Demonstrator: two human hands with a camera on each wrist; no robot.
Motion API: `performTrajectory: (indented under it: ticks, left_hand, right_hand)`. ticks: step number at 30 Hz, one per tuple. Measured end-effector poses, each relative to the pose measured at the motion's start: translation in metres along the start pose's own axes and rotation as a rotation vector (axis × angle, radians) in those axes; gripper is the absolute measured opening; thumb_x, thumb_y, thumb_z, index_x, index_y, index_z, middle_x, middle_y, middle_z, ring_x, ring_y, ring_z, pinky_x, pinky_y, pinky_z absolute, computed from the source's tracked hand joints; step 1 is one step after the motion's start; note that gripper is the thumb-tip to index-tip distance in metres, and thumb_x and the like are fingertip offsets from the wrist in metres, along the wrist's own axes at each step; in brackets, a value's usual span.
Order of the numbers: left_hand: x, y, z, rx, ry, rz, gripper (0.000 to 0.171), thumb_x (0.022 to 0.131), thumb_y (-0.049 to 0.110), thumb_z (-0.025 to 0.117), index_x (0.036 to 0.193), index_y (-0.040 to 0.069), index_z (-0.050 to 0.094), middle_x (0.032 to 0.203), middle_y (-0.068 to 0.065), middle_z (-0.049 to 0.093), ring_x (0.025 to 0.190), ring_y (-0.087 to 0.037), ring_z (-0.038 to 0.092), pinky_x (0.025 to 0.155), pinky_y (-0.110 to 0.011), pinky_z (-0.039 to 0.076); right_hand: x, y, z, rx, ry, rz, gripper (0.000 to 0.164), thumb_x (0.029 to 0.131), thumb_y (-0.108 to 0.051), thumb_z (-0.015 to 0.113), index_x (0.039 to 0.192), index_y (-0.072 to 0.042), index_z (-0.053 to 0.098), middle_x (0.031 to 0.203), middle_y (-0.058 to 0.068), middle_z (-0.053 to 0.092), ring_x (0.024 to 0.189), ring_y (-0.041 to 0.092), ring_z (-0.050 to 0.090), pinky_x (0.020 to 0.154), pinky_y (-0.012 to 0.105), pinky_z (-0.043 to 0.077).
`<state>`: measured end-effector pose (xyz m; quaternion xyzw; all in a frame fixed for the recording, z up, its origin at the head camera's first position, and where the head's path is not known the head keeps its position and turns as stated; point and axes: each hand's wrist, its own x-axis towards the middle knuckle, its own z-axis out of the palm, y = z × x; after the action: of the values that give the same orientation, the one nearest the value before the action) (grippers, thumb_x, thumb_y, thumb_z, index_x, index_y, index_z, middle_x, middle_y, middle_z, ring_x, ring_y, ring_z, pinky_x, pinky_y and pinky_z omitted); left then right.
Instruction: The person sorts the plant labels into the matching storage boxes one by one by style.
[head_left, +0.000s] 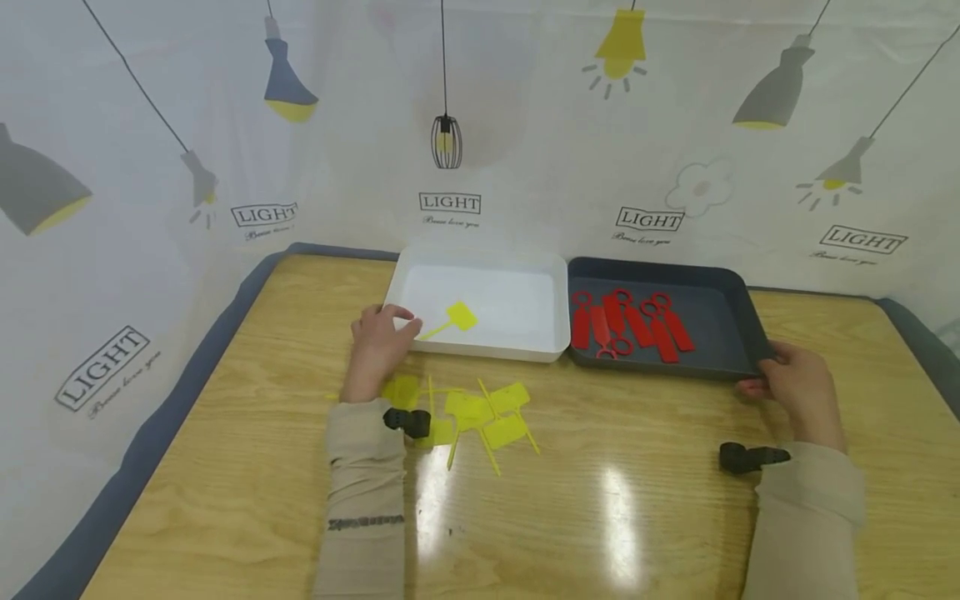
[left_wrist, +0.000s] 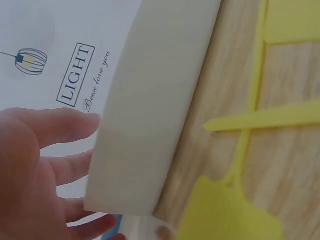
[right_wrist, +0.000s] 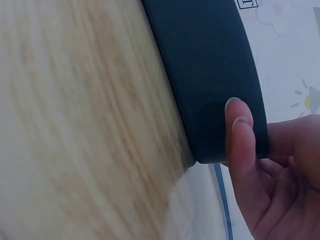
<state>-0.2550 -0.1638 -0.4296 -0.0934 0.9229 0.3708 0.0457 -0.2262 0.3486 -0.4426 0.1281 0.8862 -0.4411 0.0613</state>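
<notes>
At the near left corner of a white tray (head_left: 517, 308), my left hand (head_left: 378, 350) holds the edge, with fingers over the rim and others beside the corner. Inside that tray lies one yellow plastic tie tag (head_left: 462, 316), its thin tail pointing toward this hand. My right hand (head_left: 802, 387) grips the near right corner of a dark grey tray (head_left: 712, 325). Two of its fingertips (right_wrist: 243, 142) press on the tray's outer wall. Several red ring-ended plastic tags (head_left: 663, 333) lie in the grey tray's left half.
Several more yellow tie tags (head_left: 468, 410) lie overlapped on the wooden table (head_left: 570, 500) in front of the white tray. Both trays stand side by side at the back edge. Behind them hangs a white cloth (head_left: 517, 100) printed with lamps.
</notes>
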Motion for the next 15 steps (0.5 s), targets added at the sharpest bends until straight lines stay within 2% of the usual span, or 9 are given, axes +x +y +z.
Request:
performTrajectory:
  ticks: [4,7,10,12,15]
  left_hand:
    - [-0.005,0.008,-0.004,-0.028,0.129,0.067,0.034,0.089,0.032,0.05,0.113,0.008,0.054,0.139,-0.018,0.021,0.126,-0.037,0.015,0.098,-0.048,0.025]
    - [-0.009,0.015,-0.008,-0.076,0.201,0.148,0.035,0.09,0.03,0.049,0.118,0.009,0.052,0.135,-0.013,0.033,0.124,-0.031,0.027,0.098,-0.044,0.029]
    - [-0.014,0.022,-0.01,-0.153,0.212,0.23,0.035,0.091,0.032,0.048,0.12,0.013,0.051,0.124,-0.004,0.048,0.114,-0.021,0.043,0.094,-0.037,0.036]
    - [-0.017,0.025,-0.011,-0.179,0.199,0.274,0.034,0.091,0.035,0.048,0.119,0.016,0.051,0.118,0.0,0.053,0.106,-0.016,0.049,0.089,-0.033,0.042]
    - [-0.021,0.028,-0.011,-0.146,0.175,0.354,0.032,0.091,0.035,0.048,0.116,0.015,0.054,0.113,0.001,0.056,0.1,-0.015,0.052,0.085,-0.031,0.044]
  right_hand:
    - [0.001,0.001,0.0,0.003,-0.002,-0.006,0.051,0.093,-0.013,0.029,0.139,0.006,0.017,0.124,0.035,0.039,0.063,0.014,0.065,0.06,0.014,0.048]
    - [0.002,0.002,0.0,0.021,-0.002,-0.008,0.051,0.094,-0.014,0.03,0.139,0.005,0.017,0.125,0.035,0.039,0.063,0.014,0.065,0.061,0.018,0.05]
    - [0.001,0.002,0.0,0.001,-0.004,-0.001,0.051,0.094,-0.017,0.03,0.14,0.003,0.017,0.122,0.032,0.044,0.066,0.014,0.065,0.062,0.015,0.048]
    - [0.0,0.002,0.0,-0.008,-0.008,0.001,0.052,0.094,-0.019,0.03,0.14,0.003,0.018,0.122,0.031,0.045,0.067,0.014,0.065,0.063,0.016,0.047]
    - [0.0,0.003,-0.001,-0.026,-0.015,0.005,0.052,0.095,-0.021,0.03,0.14,0.001,0.018,0.122,0.03,0.046,0.069,0.014,0.065,0.065,0.013,0.045]
